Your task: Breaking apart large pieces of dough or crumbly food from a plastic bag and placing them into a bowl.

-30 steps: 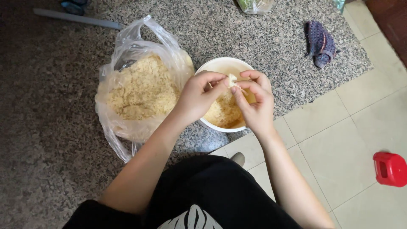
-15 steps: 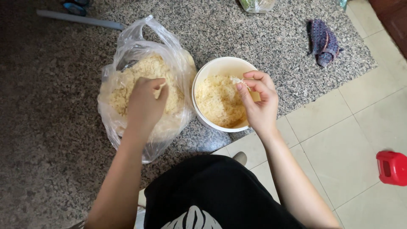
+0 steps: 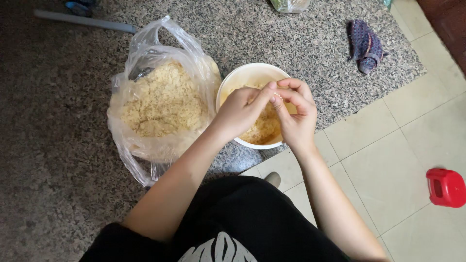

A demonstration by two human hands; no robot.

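The person's left hand and right hand meet right over the round white bowl, which sits on the speckled grey stone worktop. The fingertips of both hands are pinched together on a tiny pale bit of something, too small to tell what it is. Both hands are just above the yellow crumbly food in the bowl, so the bowl lies straight below them, and neither hand is nearer than the other. Just to the left of the bowl, touching its side, is a clear plastic bag full of pale crumbly bits. Its mouth is open and faces up. The left hand is the closer one to the bag, and nothing stands between them. Farther back on the worktop lies a crumpled blue cloth, well apart from the hands. A grey stick lies at the far left edge. Down on the pale tiled floor, off to the right, sits a small red plastic thing.
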